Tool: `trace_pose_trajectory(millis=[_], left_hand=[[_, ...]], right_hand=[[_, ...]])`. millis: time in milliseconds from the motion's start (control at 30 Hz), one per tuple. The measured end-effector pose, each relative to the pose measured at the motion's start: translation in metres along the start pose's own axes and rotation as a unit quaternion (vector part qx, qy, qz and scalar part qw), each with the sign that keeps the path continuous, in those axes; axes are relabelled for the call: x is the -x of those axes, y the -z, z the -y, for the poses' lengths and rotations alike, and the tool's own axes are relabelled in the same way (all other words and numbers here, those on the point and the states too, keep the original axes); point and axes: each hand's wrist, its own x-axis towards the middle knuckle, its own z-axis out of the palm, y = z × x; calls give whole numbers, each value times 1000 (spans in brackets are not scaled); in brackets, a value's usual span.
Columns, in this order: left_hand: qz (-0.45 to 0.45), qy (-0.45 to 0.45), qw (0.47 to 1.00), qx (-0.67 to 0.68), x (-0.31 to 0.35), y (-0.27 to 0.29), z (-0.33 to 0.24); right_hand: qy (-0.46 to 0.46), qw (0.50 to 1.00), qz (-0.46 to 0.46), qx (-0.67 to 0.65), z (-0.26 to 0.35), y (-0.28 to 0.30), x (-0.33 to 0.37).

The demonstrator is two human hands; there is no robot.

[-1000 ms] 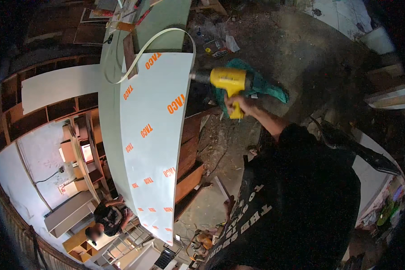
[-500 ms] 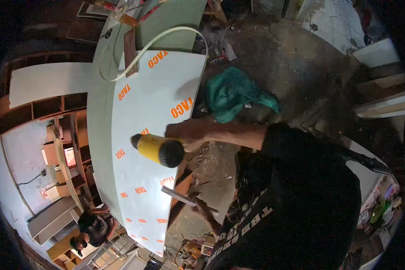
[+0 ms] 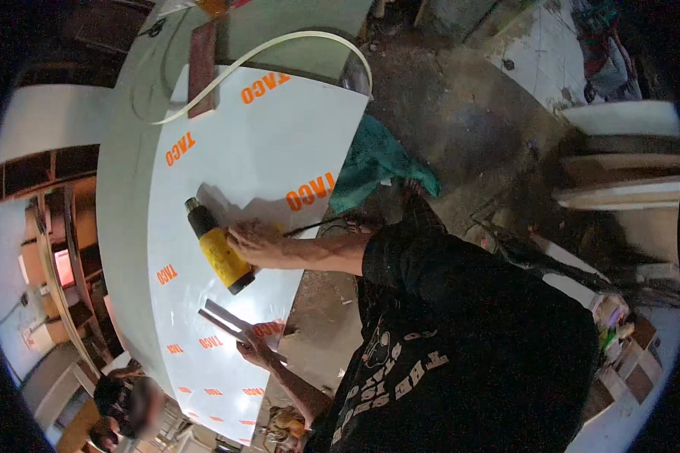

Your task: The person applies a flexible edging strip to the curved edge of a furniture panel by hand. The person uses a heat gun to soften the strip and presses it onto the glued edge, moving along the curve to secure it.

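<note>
A yellow and black heat gun [image 3: 223,257] is over the white panel [image 3: 234,136], its nozzle pointing to the far left. My right hand [image 3: 258,243] is closed on it. A dark cord trails off beside my right wrist. In my left hand [image 3: 257,351], nearer my body along the panel, is a narrow flat grey strip [image 3: 223,315], held slanting over the panel's near part. The panel is glossy with orange lettering. Whether the heat gun touches the panel, I cannot tell.
A cream flexible band [image 3: 302,35] loops over the panel's far end, across a brown wooden piece [image 3: 202,64]. Pale green tabletop [image 3: 121,196] borders the panel. A green cloth [image 3: 370,166] lies beside it. Another person [image 3: 125,404] is at lower left. Stacked boards [image 3: 619,181] stand right.
My right hand has moved left over the panel, and the heat gun has turned, its nozzle now pointing farther up. My left hand and the grey strip have also moved left, over the panel.
</note>
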Motion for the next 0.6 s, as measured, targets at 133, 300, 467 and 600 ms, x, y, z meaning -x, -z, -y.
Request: trace_pose_trajectory(millis=[133, 300, 467, 600], left_hand=[[19, -38, 978, -202, -32, 64, 61], [-217, -256, 870, -362, -16, 43, -37], [67, -256, 962, -75, 50, -192, -246], [266, -355, 878, -179, 58, -329, -293]], right_hand=[[41, 987, 33, -154, -6, 57, 9], [-258, 832, -404, -280, -179, 129, 67], [-423, 741, -237, -466, -380, 124, 57], [-428, 603, -224, -634, -378, 130, 53]])
